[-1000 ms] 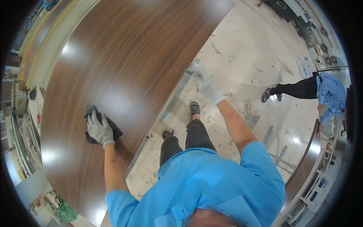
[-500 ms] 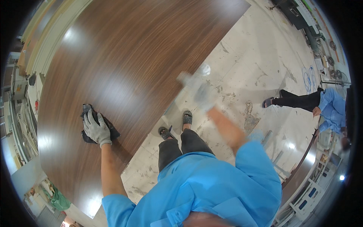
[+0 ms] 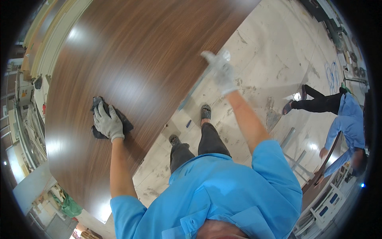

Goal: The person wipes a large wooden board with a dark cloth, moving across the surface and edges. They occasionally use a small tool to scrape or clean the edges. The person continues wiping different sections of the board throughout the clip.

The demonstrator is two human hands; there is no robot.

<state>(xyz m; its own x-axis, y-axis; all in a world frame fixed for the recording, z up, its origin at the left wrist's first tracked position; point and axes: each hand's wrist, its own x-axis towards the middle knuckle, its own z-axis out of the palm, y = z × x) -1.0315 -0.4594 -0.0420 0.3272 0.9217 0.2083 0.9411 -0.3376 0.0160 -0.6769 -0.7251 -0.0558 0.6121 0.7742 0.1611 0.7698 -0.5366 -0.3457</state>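
A large dark brown wood-grain board [image 3: 155, 51] lies at a slant across the left and far side of the view. On its near left part, my left hand [image 3: 108, 122], in a pale grey glove, presses down on a crumpled black cloth [image 3: 126, 124] that sticks out around the fingers and palm. My right hand [image 3: 222, 73], gloved too and somewhat blurred, hovers near the board's right edge with its fingers stretched out and nothing visible in them. A clear, shiny piece of plastic [image 3: 226, 55] shows just beyond it.
At right, a co-worker in a blue shirt [image 3: 351, 121] leans by another brown panel. Metal bars [image 3: 296, 159] and a blue coiled hose [image 3: 331, 75] lie on the scuffed pale floor [image 3: 274, 44]. Stacked boards [image 3: 55, 36] line the left; a green bag [image 3: 71, 206] sits lower left.
My right hand has swung farther forward along the board's edge. My left hand and the cloth have shifted slightly forward. The view has shifted a little, and the co-worker's arms now reach out.
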